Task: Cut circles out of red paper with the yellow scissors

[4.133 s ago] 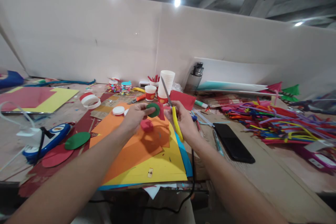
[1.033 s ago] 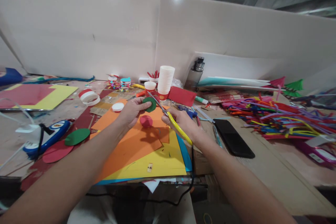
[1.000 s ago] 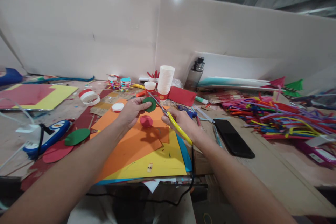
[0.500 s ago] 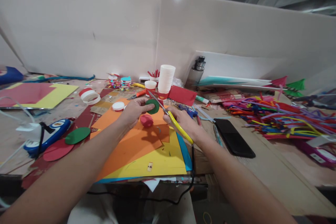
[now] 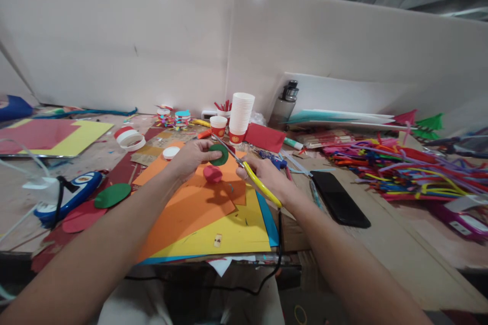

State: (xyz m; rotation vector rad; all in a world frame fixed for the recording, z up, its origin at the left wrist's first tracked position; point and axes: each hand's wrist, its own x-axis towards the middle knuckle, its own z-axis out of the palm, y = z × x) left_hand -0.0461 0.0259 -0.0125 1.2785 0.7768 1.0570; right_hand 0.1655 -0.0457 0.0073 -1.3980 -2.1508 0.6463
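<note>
Left hand pinches 1 green disc; right hand holds yellow-handled scissors.

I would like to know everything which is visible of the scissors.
The scissors have bright yellow handles, apparently plastic, and slim grey blades that look like metal. The person's right-hand grip holds them by the handles, covering part of them. They slant across the view, tips toward the upper left. The blades lie close beside the green disc; whether they touch it, or how far they are open, I cannot tell.
</note>
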